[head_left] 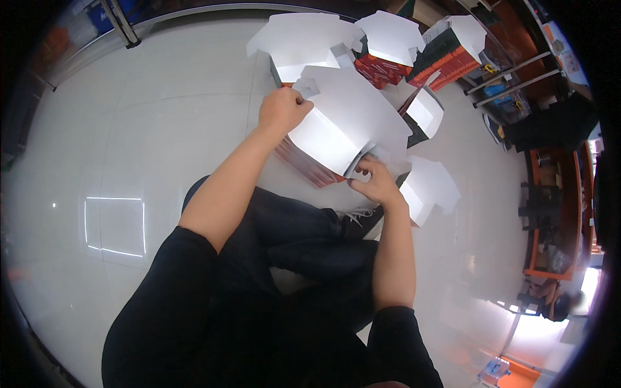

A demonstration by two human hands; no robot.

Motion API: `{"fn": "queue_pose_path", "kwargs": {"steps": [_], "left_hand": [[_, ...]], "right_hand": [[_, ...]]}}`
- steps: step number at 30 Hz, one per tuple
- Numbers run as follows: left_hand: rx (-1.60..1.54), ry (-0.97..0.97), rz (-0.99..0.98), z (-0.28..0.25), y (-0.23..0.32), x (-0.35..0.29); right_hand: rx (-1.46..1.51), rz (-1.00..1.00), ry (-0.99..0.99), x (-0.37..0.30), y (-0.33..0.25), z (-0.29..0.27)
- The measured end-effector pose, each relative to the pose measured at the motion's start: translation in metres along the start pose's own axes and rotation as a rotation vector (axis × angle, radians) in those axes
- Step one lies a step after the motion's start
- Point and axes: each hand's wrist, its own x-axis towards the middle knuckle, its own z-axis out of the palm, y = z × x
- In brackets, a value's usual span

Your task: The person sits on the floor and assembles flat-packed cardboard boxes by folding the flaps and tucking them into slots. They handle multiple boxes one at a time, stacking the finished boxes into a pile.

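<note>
Nearest to us, on our side of the open box (326, 139), we see our bent legs (291, 249) in dark trousers and one laced shoe (357, 218). To the right of the open box, a white-lined carton (424, 187) lies on the shiny floor (174, 142). At the near right corner of the open box, our right hand (380, 186) has its fingers bent against a small grey flap (358, 161); we cannot tell if they grip it. Our left hand (283, 110) is closed, pinching the left edge of the same box. Beyond it, we find a white-topped box (304, 42), a red box (385, 68) and a red stack (446, 61); their printing is too small for us to read. Well apart to the right, a person (550, 123) stands in dark clothes.
</note>
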Motion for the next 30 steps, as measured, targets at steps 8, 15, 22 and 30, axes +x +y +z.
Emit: {"fn": "queue_pose_path", "kwargs": {"steps": [8,15,22,30], "left_hand": [[0.008,0.014,0.009,-0.012,0.0,0.007],[0.027,0.055,0.011,-0.014,-0.008,0.015],[-0.004,0.022,-0.01,-0.017,-0.007,0.014],[0.009,0.013,-0.003,-0.016,-0.008,0.015]], "right_hand": [[-0.15,-0.216,0.21,0.003,0.006,0.021],[-0.2,-0.273,0.289,0.003,-0.006,0.034],[-0.11,-0.171,0.219,0.003,-0.021,0.032],[-0.05,-0.258,0.222,0.006,-0.013,0.035]]}}
